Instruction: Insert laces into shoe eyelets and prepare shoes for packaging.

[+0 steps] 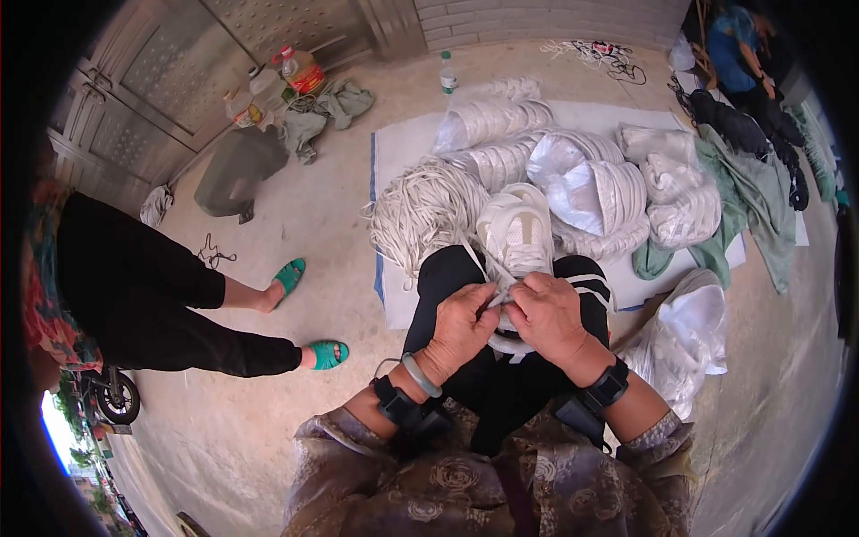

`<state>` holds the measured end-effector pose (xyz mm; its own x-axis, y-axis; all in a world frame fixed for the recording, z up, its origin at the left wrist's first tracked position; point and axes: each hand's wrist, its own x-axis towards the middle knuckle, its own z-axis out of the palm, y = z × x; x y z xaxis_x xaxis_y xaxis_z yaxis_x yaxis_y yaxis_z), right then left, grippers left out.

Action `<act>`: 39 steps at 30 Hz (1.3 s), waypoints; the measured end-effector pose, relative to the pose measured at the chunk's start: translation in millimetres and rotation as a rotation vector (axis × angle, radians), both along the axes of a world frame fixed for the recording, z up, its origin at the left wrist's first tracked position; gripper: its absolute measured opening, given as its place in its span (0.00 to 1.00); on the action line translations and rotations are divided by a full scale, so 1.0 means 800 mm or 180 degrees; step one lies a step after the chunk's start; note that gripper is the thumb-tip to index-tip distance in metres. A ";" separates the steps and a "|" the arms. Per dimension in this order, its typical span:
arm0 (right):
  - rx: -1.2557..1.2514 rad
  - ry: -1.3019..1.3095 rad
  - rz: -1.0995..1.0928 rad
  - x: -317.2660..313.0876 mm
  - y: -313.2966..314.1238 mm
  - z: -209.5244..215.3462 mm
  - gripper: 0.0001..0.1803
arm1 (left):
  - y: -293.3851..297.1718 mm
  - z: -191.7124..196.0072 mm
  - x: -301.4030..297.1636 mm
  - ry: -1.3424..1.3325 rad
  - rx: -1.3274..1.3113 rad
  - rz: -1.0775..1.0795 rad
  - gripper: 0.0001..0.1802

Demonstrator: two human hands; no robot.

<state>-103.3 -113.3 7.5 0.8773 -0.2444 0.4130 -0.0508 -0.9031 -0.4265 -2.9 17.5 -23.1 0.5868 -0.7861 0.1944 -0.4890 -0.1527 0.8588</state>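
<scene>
A white sneaker (516,222) rests between my knees, its toe pointing away from me. My left hand (461,324) and my right hand (548,315) meet over its near end. Fingertips of both hands are pinched on the white shoelace (501,288), close together. One strand of lace runs up along the left side of the shoe. My hands cover part of the shoe's opening. Beyond my left knee lies a big heap of loose white laces (428,213).
Bundles of white shoe parts (599,192) in clear plastic lie on a white sheet (407,143). A plastic bag (684,331) stands at my right. Someone in black trousers (170,286) stands at left; another person (738,54) sits far right. Bottles (300,72) line the wall.
</scene>
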 end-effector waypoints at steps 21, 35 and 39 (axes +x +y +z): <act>-0.0148 0.1192 -0.1072 -0.277 -0.057 -0.044 0.03 | -0.002 0.024 -0.003 -0.0747 0.0116 -0.0251 0.17; 0.0921 0.0236 -0.0748 -0.062 -0.011 -0.025 0.20 | -0.066 0.029 -0.031 -0.2177 0.0121 -0.0570 0.04; 0.1478 -0.0392 -0.0628 -0.060 -0.022 -0.047 0.12 | -0.071 0.018 -0.033 -0.2185 0.0190 -0.0586 0.05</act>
